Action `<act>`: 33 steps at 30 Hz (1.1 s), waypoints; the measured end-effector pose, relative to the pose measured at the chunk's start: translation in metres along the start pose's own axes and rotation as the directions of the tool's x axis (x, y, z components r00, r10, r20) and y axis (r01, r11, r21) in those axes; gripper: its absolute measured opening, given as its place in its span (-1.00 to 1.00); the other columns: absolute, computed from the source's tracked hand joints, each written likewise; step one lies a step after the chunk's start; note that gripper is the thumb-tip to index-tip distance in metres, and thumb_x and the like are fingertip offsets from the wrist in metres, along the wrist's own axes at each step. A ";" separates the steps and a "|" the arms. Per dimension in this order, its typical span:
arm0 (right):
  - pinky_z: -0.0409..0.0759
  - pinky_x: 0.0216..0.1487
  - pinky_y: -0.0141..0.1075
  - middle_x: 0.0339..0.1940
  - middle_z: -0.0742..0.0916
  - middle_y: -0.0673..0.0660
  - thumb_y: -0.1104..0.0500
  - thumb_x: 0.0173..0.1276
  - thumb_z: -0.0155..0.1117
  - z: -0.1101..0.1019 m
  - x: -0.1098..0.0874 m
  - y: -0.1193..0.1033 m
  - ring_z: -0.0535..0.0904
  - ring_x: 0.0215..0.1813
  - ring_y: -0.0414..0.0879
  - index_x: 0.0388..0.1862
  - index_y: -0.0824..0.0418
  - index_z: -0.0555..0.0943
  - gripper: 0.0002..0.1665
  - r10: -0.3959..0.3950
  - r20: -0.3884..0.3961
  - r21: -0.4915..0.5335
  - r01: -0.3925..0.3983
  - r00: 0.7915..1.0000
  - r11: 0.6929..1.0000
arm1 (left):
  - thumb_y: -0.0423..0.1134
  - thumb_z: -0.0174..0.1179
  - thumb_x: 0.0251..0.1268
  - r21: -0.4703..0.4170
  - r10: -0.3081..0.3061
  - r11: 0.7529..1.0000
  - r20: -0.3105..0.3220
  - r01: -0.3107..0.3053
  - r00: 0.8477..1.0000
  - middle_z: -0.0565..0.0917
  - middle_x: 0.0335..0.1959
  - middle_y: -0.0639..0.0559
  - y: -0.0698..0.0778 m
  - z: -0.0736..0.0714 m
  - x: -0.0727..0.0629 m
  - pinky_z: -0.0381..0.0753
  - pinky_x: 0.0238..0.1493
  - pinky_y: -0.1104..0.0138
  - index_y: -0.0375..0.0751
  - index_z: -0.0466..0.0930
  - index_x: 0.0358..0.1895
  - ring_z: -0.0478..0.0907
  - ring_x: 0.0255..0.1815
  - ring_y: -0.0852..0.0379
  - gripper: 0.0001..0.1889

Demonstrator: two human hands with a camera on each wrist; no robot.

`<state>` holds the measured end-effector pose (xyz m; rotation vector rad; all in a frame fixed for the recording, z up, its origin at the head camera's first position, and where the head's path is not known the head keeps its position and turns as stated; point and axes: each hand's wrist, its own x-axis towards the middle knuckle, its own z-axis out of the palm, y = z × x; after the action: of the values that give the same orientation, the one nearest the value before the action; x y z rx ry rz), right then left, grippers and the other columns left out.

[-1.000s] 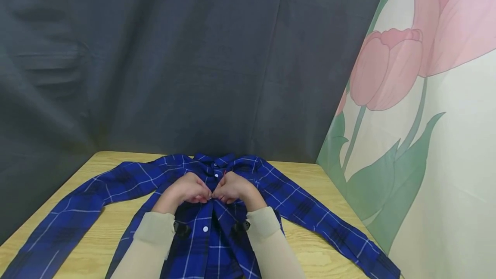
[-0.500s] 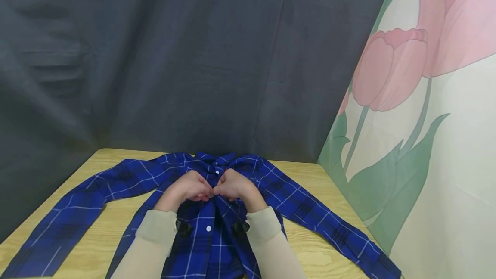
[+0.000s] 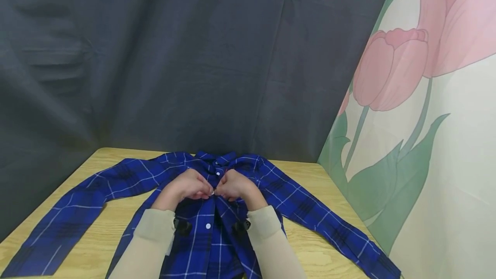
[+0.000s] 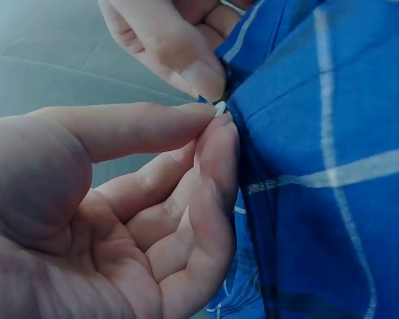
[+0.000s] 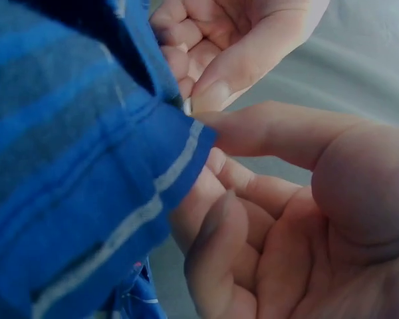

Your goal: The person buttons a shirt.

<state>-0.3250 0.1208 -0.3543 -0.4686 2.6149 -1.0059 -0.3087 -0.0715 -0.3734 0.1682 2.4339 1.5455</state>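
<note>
A blue plaid long-sleeved shirt lies front up, collar at the far side and both sleeves spread. Over the middle of its front, my two hands meet fingertip to fingertip. Between thumb and forefinger, my left hand pinches a small white button. My right hand pinches the edge of the front placket right beside that button, lifting the cloth into a fold. Below the hands the front parts, and another white button shows on the left panel. One more button sits near the collar.
The shirt lies on a light wooden table. A dark grey cloth hangs behind the table's far edge. On the right stands a pale wall with painted pink tulips.
Both hands stay at the same spot on the shirt front with only slight finger movement. The white button now shows between the fingertips. The head view has shifted a little.
</note>
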 end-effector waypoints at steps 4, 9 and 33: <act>0.69 -0.37 -0.36 -0.62 0.64 -0.04 0.24 0.37 0.47 -0.001 0.001 0.001 0.56 -0.48 -0.21 -0.39 0.28 0.79 -0.85 -0.003 0.004 0.022 0.003 1.000 1.000 | -0.41 0.42 0.29 -0.012 -0.007 1.000 -0.008 0.007 1.000 0.79 -0.53 0.06 0.000 0.000 0.001 0.66 -0.40 0.49 -0.43 0.85 -0.24 0.67 -0.51 0.26 -0.89; 0.66 -0.41 -0.40 -0.63 0.64 -0.03 0.26 0.38 0.46 -0.001 0.001 0.001 0.56 -0.52 -0.23 -0.36 0.30 0.80 -0.87 0.002 -0.002 0.053 -0.001 1.000 0.999 | -0.40 0.44 0.26 -0.008 -0.014 1.000 -0.011 0.014 1.000 0.80 -0.53 0.05 0.000 0.001 0.001 0.66 -0.41 0.48 -0.42 0.86 -0.24 0.67 -0.52 0.26 -0.89; 0.81 -0.33 -0.36 -0.41 0.75 0.01 0.29 0.42 0.41 -0.006 0.011 0.016 0.68 -0.38 -0.20 -0.11 0.43 0.80 -0.80 0.011 0.116 0.249 -0.039 0.993 0.968 | -0.41 0.45 0.31 -0.037 0.003 0.999 0.045 -0.001 0.999 0.86 -0.38 0.04 0.000 -0.005 0.001 0.76 -0.20 0.41 -0.46 0.81 -0.04 0.74 -0.36 0.25 -0.78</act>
<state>-0.3402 0.1317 -0.3628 -0.4164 2.3455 -1.2427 -0.3111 -0.0760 -0.3716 0.1965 2.3695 1.5687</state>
